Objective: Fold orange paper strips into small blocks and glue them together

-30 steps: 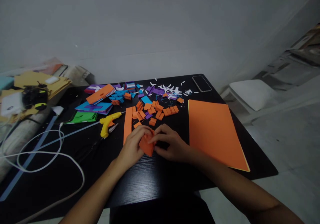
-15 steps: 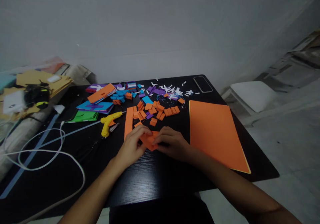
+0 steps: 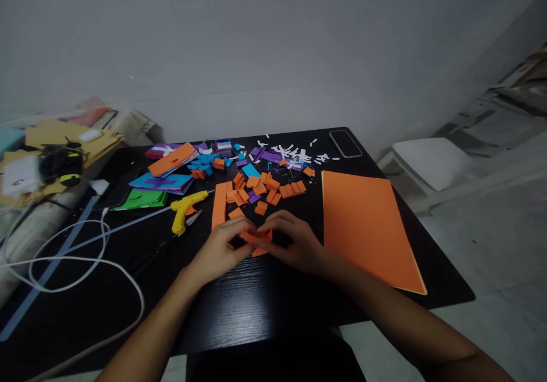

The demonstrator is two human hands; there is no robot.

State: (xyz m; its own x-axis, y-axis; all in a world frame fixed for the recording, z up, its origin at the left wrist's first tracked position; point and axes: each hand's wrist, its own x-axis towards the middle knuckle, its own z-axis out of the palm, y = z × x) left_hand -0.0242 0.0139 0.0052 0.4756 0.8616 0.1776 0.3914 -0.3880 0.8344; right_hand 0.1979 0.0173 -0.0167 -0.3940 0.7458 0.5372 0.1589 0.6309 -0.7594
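Between both hands is a small piece of orange paper (image 3: 258, 237), bent along its middle, near the front of the black table. My left hand (image 3: 224, 248) pinches its left end, and my right hand (image 3: 294, 242) grips the right end. The fingers cover part of the paper. Just beyond them lie several small folded orange paper pieces (image 3: 273, 184) in a loose heap. A long orange paper strip (image 3: 220, 202) lies by the left fingers. To the right of my right hand rests a stack of large orange sheets (image 3: 363, 228) with a yellow edge beneath.
A yellow glue gun (image 3: 183, 211) lies left of the strip, near a white cable (image 3: 137, 291). Stacked coloured paper pieces (image 3: 160, 183) sit farther left. White paper scraps (image 3: 294, 157) and a phone (image 3: 345, 143) are at the back. A white stool (image 3: 431, 163) stands right.
The orange paper has turned from showing a broad face to a narrower, bent shape. My right fingers have shifted over its right end, and both hands stay in about the same place.
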